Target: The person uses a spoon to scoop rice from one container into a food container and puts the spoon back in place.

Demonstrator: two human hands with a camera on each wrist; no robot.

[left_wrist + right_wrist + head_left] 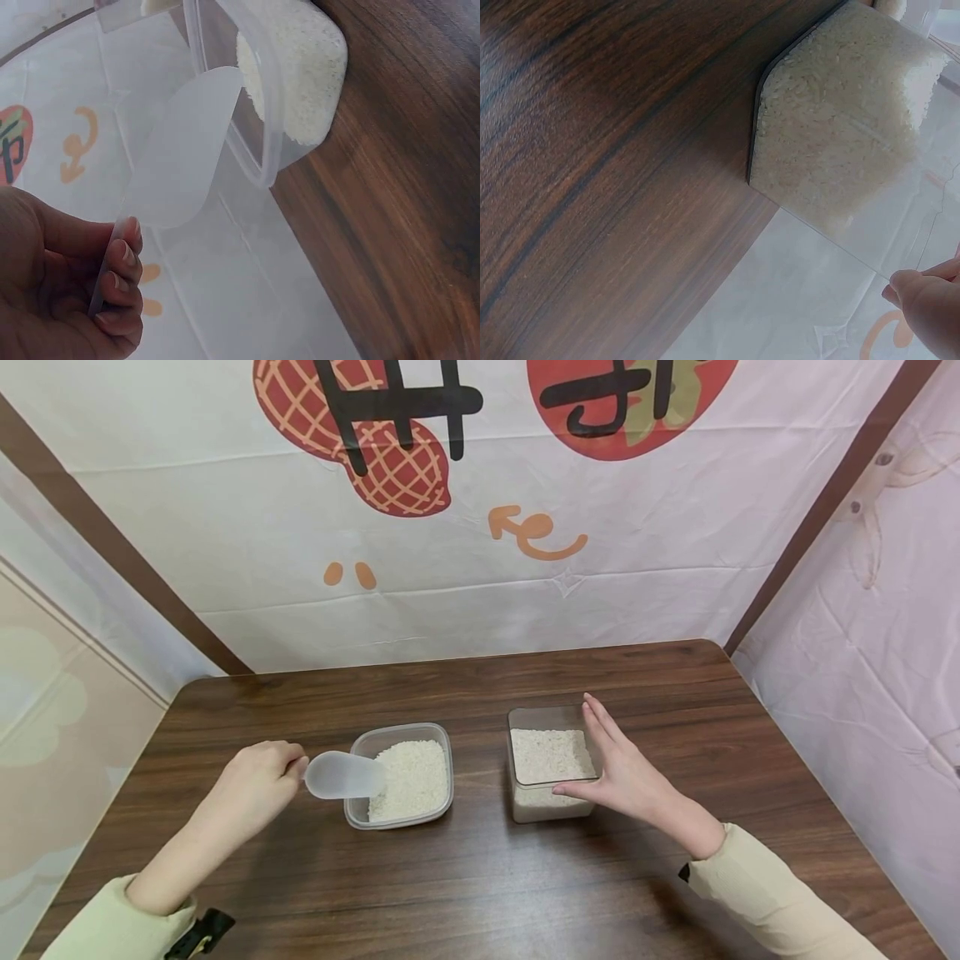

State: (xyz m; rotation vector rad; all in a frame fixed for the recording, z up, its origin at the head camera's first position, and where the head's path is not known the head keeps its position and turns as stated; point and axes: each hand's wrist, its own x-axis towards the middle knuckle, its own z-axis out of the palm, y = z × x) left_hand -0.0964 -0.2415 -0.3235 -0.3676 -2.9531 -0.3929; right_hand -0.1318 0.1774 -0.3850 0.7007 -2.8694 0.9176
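Fingers (120,262) of the left hand (258,785) curl round the thin handle of a translucent scoop (343,775), pinching it against the palm; the left wrist view shows three fingertips folded over the handle's edge, which the head view hides behind the knuckles. The scoop's bowl pokes over the near left rim of a low tub (442,752) that holds rice (411,777), and the head view shows its tip just above or at the grains, though I cannot tell whether it touches them. From the left wrist the scoop (184,150) looks empty, its mouth at the tub's (259,142) wall. Both boxes stand on a dark wood table (480,877). To the right, well apart from the tub, stands a taller clear box (521,718), also part full of rice (551,753). The right hand (626,777) lies against its right side with fingers straight and together, thumb stretched along the near rim, gripping nothing. The right wrist view shows the box's (885,225) rice-packed corner on the wood and one fingertip (919,300) at its clear wall, detail the head view lacks.
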